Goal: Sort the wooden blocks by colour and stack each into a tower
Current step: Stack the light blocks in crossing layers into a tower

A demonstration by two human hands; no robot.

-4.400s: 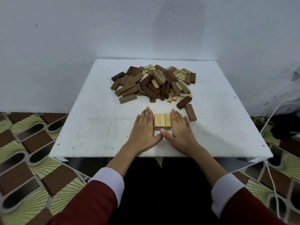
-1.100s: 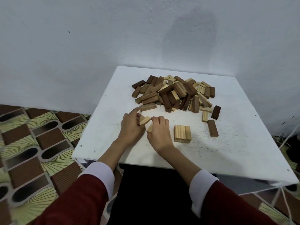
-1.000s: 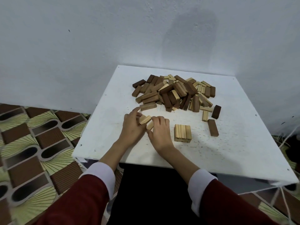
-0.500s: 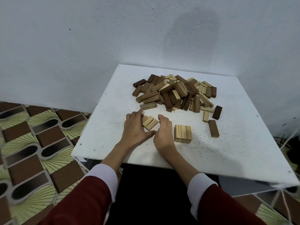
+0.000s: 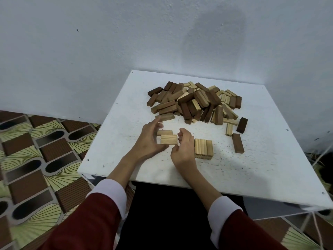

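left hand (image 5: pixel 148 141) curled at left end of three pale blocks (image 5: pixel 168 138) | right hand (image 5: pixel 182 147) curled at their right end, grip unclear | finished pale row (image 5: pixel 203 148) just right | mixed pile (image 5: pixel 194 103) behind | white table (image 5: pixel 252 168)

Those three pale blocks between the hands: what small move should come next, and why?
Probably squeeze them into a tidy row. The three pale blocks lie side by side between the left hand and right hand, but the farthest one sits shifted left. The finished row beside them is squared flush, so this one likely needs the same before more blocks go on.
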